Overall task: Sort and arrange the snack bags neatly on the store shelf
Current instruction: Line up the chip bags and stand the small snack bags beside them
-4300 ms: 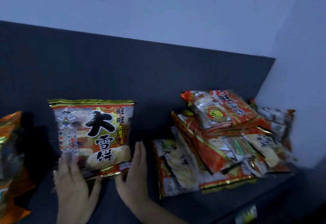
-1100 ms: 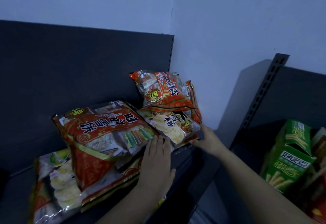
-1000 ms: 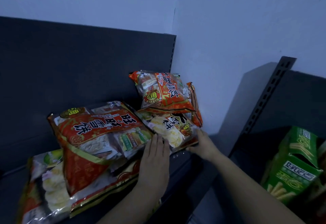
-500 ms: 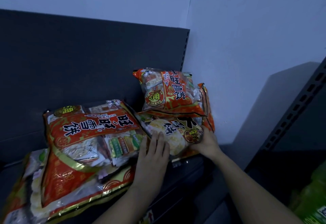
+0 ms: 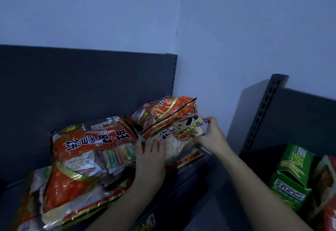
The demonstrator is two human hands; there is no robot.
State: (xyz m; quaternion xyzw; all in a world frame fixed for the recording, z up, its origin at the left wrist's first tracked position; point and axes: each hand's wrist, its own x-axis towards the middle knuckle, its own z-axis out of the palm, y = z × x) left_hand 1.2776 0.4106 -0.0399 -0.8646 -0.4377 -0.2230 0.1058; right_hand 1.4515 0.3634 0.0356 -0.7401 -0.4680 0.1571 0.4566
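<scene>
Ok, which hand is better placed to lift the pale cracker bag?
Probably the right hand: its fingers curl round the pale cracker bag at its wall-side end, while the left hand only rests flat on its near side.

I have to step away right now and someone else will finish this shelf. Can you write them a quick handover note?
Hands: left hand is flat, fingers straight, pressing on the lower cracker bag; right hand pinches that bag's right end.
Things: a red bag lies tilted on top of it, in the shelf corner. A large red bag lies across a loose pile to the left.
Done: nothing lined up in view.
Left: sort and line up all these bags.
</scene>
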